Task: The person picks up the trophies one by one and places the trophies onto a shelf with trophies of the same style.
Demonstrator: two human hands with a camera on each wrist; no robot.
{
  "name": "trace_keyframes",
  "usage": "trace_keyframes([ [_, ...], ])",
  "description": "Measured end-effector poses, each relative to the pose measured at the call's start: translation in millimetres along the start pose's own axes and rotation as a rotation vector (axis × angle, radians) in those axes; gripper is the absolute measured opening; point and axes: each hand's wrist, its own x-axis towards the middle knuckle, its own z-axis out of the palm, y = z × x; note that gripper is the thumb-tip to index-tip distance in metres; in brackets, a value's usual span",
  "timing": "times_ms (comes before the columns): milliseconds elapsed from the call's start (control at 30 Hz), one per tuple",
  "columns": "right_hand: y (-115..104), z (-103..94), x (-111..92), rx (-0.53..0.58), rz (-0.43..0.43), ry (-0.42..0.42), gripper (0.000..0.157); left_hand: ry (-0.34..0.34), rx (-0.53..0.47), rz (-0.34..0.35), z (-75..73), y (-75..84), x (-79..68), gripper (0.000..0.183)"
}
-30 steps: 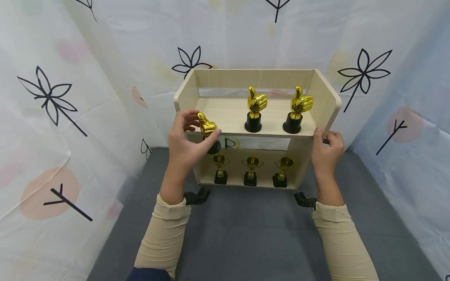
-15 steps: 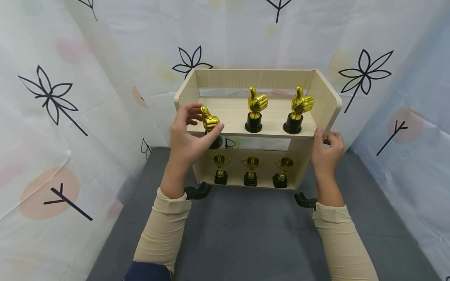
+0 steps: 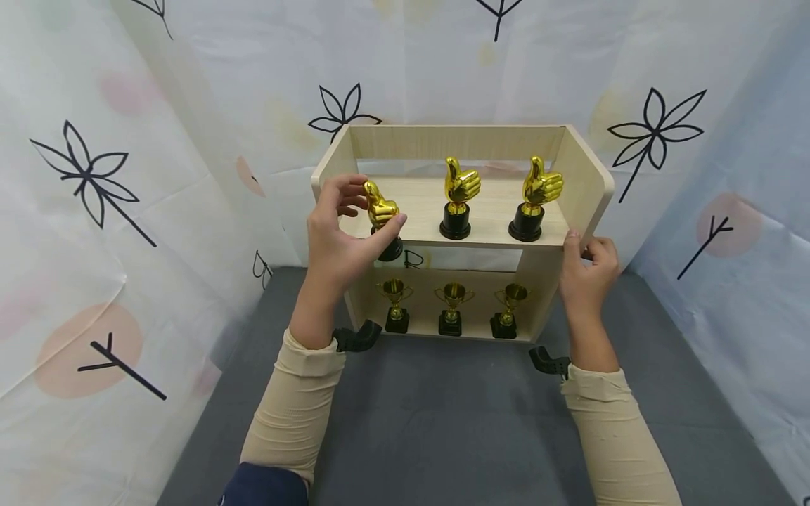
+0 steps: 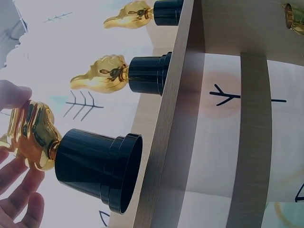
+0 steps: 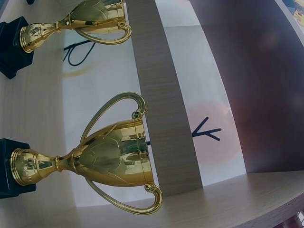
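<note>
My left hand point(image 3: 344, 239) pinches a gold thumbs-up trophy point(image 3: 382, 210) by its gold top, at the left front of the upper shelf. In the left wrist view its black round base point(image 4: 97, 168) is tilted and close to the shelf edge point(image 4: 164, 123). Two matching trophies stand upright on that shelf, a middle trophy point(image 3: 457, 197) and a right trophy point(image 3: 535, 199). My right hand point(image 3: 588, 274) grips the right side of the wooden shelf unit point(image 3: 591, 179), thumb on the front edge at upper-shelf height. The right wrist view does not show the right hand.
On the lower shelf stand three gold cup trophies: a left cup point(image 3: 395, 303), a middle cup point(image 3: 451, 308) and a right cup point(image 3: 507, 309). The unit stands on a grey tabletop point(image 3: 449, 422), with a patterned white cloth point(image 3: 240, 84) behind and at the sides.
The left hand has raised the thumbs-up trophy and moved it slightly right, from below the shelf edge to about its level. My right hand keeps its place on the unit.
</note>
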Motion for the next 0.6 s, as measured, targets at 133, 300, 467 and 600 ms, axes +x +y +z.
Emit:
trace_keyframes([
  [133, 0.2, 0.2, 0.5, 0.002, 0.001, 0.000, 0.044, -0.005, 0.005, -0.007, 1.1, -0.5, 2.9, 0.060],
  [300, 1.5, 0.7, 0.7, 0.001, 0.009, -0.008, 0.044, -0.011, 0.007, -0.028, 2.3, -1.4, 7.2, 0.059],
  [467, 2.7, 0.7, 1.0, -0.001, 0.006, -0.004, 0.043, -0.024, 0.006, -0.040, 4.5, -3.1, 12.2, 0.058],
  [600, 3.0, 0.5, 1.3, -0.003, 0.000, -0.001, 0.044, -0.031, 0.007, -0.041, 6.1, -5.0, 15.6, 0.059],
])
